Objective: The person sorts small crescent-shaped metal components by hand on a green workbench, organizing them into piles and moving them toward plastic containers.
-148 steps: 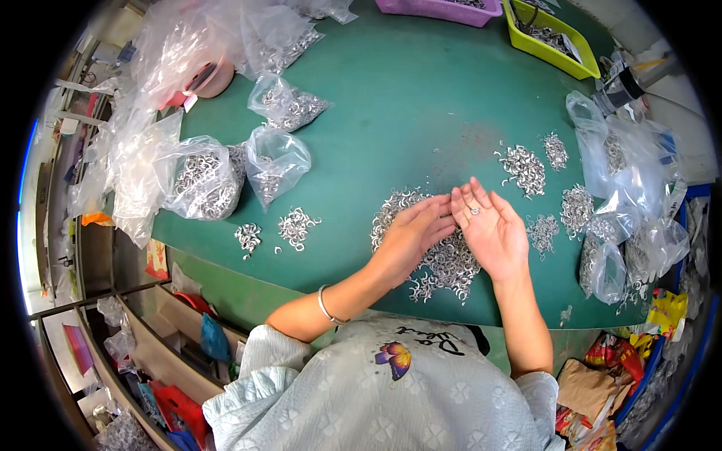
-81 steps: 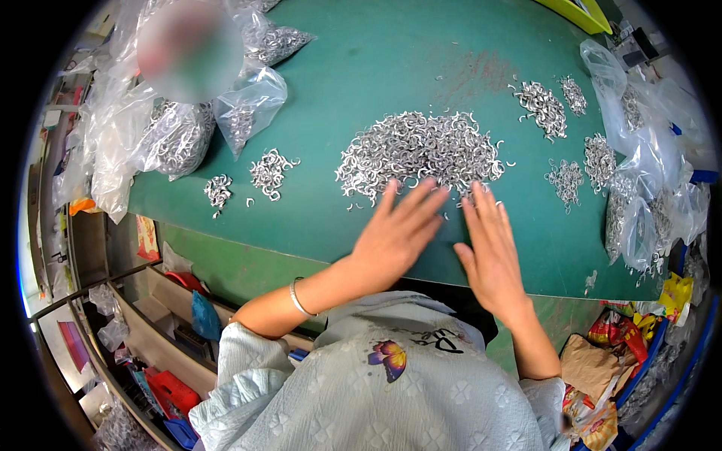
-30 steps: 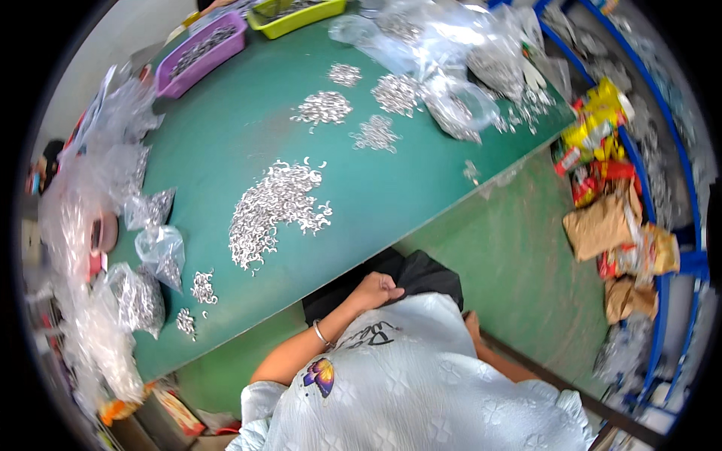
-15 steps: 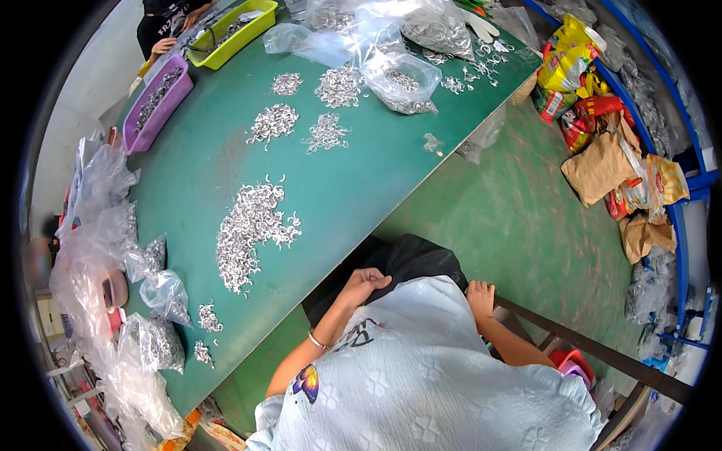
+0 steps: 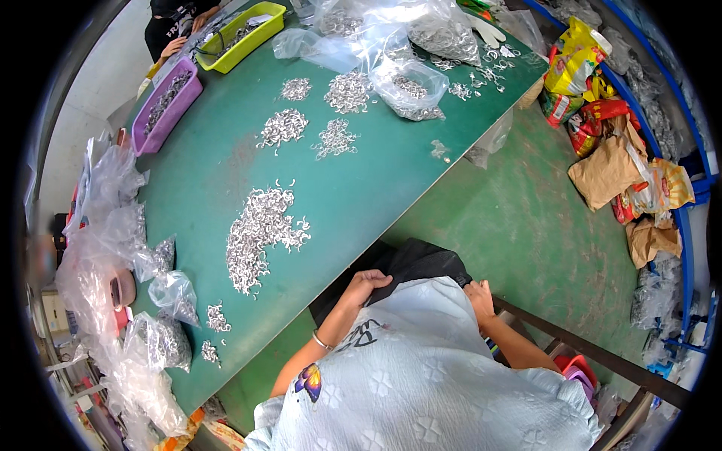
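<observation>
left hand (image 5: 366, 285) seen at lower centre of frame, fingers curled loosely on dark trousers (image 5: 410, 263) at lap, nothing grasped. right hand (image 5: 479, 296) just right of it, pressed at shirt edge; finger state cannot be told, partly hidden. large pile of small metal hooks (image 5: 259, 234) left lying on green table (image 5: 391, 165), centre-left, apart from both hands.

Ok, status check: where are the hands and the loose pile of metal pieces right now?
Left hand on lap at table edge, holding nothing visible. Right hand at hip, empty as far as seen. Metal pieces pile lies untouched on green table. Nothing between.
</observation>
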Action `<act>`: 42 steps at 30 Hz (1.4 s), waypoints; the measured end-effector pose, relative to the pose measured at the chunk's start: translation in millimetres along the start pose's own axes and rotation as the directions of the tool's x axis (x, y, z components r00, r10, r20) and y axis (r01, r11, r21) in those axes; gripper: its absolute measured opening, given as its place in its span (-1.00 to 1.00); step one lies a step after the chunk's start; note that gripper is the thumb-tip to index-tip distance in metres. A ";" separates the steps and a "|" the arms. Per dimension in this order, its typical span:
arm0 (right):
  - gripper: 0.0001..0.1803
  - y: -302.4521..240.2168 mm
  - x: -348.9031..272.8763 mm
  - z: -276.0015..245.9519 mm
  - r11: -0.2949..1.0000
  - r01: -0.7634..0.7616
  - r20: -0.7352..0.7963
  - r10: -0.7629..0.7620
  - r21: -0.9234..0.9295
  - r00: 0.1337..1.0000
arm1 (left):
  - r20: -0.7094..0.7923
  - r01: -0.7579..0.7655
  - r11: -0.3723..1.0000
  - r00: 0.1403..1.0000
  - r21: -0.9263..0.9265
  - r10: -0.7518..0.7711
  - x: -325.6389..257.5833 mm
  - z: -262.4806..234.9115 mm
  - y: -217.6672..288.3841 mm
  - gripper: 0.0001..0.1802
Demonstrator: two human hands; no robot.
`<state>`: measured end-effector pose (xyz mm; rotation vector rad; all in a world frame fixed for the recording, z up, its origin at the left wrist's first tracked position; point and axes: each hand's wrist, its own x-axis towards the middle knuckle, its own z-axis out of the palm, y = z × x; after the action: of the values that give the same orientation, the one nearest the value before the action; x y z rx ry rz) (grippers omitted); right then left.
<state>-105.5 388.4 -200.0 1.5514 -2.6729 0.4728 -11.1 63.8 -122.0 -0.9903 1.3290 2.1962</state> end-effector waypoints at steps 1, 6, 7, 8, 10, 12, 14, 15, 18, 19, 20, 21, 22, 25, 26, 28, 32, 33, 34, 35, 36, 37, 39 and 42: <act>-0.87 -2.0 8.5 -11.5 1.000 0.007 0.020 -0.008 0.020 1.000 | -0.001 0.029 0.998 1.000 -0.059 -0.029 -2.8 -1.4 4.1 -0.82; -0.81 -7.4 43.5 -61.2 0.993 0.083 0.070 -0.089 0.084 0.994 | -0.053 0.029 0.986 0.998 -0.166 -0.039 -9.8 -14.8 8.0 -0.86; -0.82 -8.0 49.1 -72.6 0.991 0.112 0.100 -0.118 0.069 0.988 | -0.057 0.027 0.984 0.998 -0.175 -0.037 -11.2 -17.0 7.1 -0.86; -0.83 -8.9 57.3 -84.3 0.987 0.152 0.129 -0.158 0.059 0.979 | -0.070 0.019 0.982 0.997 -0.189 -0.032 -14.2 -20.7 5.4 -0.87; -0.84 -11.2 71.5 -106.1 0.972 0.231 0.187 -0.235 0.042 0.954 | -0.186 0.002 0.975 0.982 -0.224 -0.045 -15.7 -25.4 -2.6 -0.87; -0.84 -15.3 87.9 -123.8 0.950 0.312 0.235 -0.310 0.028 0.921 | -0.287 -0.045 0.970 0.957 -0.238 -0.026 -34.9 -18.4 11.6 -0.86; -0.86 -25.4 111.2 -141.8 0.933 0.358 0.301 -0.354 0.042 0.886 | -0.264 -0.019 0.968 0.963 -0.249 -0.049 -42.7 -33.1 3.9 -0.78; -0.87 -30.0 119.8 -147.5 0.923 0.381 0.334 -0.374 0.048 0.865 | -0.233 -0.024 0.951 0.971 -0.309 -0.051 -47.3 -36.1 -2.1 -0.76; -0.90 -40.0 136.3 -153.2 0.845 0.534 0.435 -0.491 0.028 0.755 | -0.104 -0.013 0.945 0.994 -0.328 -0.023 -63.3 -57.1 -22.6 -0.67; -0.91 -44.6 140.7 -152.0 0.820 0.570 0.470 -0.524 0.052 0.710 | -0.101 0.012 0.936 0.994 -0.352 -0.051 -70.9 -64.9 -32.4 -0.68; -0.90 -48.5 143.2 -148.7 0.792 0.608 0.483 -0.550 0.045 0.681 | -0.093 0.036 0.926 0.993 -0.377 -0.076 -74.8 -72.1 -42.8 -0.68; -0.90 -52.3 143.7 -144.2 0.763 0.646 0.496 -0.575 0.038 0.650 | -0.163 0.023 0.953 0.984 -0.301 -0.076 -75.5 -79.1 -54.9 -0.69; -0.89 -56.7 143.8 -139.0 0.730 0.682 0.507 -0.602 0.037 0.617 | -0.219 0.001 0.963 0.974 -0.270 -0.062 -79.4 -80.5 -64.0 -0.71; -0.87 -66.7 149.6 -132.6 0.704 0.710 0.620 -0.556 -0.001 0.553 | -0.383 -0.045 0.987 0.923 -0.154 -0.018 -95.6 -76.7 -79.5 -0.78; -0.86 -67.0 149.3 -131.0 0.694 0.719 0.665 -0.525 -0.027 0.531 | -0.395 -0.065 0.986 0.919 -0.154 -0.001 -97.3 -71.5 -82.5 -0.78; -0.86 -61.3 145.1 -123.9 0.707 0.707 0.675 -0.509 -0.027 0.534 | -0.418 -0.105 0.984 0.908 -0.145 0.035 -97.4 -63.0 -86.1 -0.77; -0.85 -51.0 134.9 -113.7 0.739 0.672 0.678 -0.471 -0.046 0.565 | -0.317 -0.154 0.972 0.944 -0.180 0.091 -101.9 -55.6 -101.0 -0.75; -0.86 -48.5 133.7 -109.6 0.745 0.665 0.673 -0.465 -0.053 0.575 | -0.308 -0.187 0.961 0.944 -0.203 0.119 -104.2 -57.6 -104.7 -0.76; -0.86 -46.6 132.3 -108.8 0.753 0.655 0.670 -0.454 -0.063 0.587 | -0.288 -0.166 0.969 0.952 -0.183 0.109 -110.0 -56.9 -106.6 -0.78; -0.88 -45.2 131.4 -110.9 0.761 0.647 0.640 -0.473 -0.049 0.606 | -0.266 -0.145 0.976 0.959 -0.161 0.099 -118.0 -55.9 -107.7 -0.80; -0.88 -40.7 126.1 -108.2 0.762 0.646 0.627 -0.485 -0.039 0.610 | -0.244 -0.124 0.983 0.966 -0.138 0.088 -125.8 -54.8 -108.7 -0.82; -0.88 -38.7 123.4 -106.8 0.762 0.646 0.611 -0.495 -0.035 0.618 | -0.278 -0.111 0.991 0.957 -0.080 0.085 -131.8 -54.0 -109.1 -0.85; -0.90 -35.0 120.9 -103.6 0.758 0.652 0.589 -0.514 -0.029 0.624 | -0.279 -0.256 0.966 0.931 -0.040 0.235 -126.9 -52.2 -125.3 -0.85; -0.91 -33.2 119.0 -103.3 0.774 0.629 0.656 -0.435 -0.078 0.617 | -0.241 -0.300 0.950 0.919 0.087 0.312 -120.8 -48.3 -122.7 -0.87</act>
<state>-151.8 299.8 -73.7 2.5782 -2.1996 -0.5419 166.6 83.4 -121.9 -1.1397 1.7505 2.3043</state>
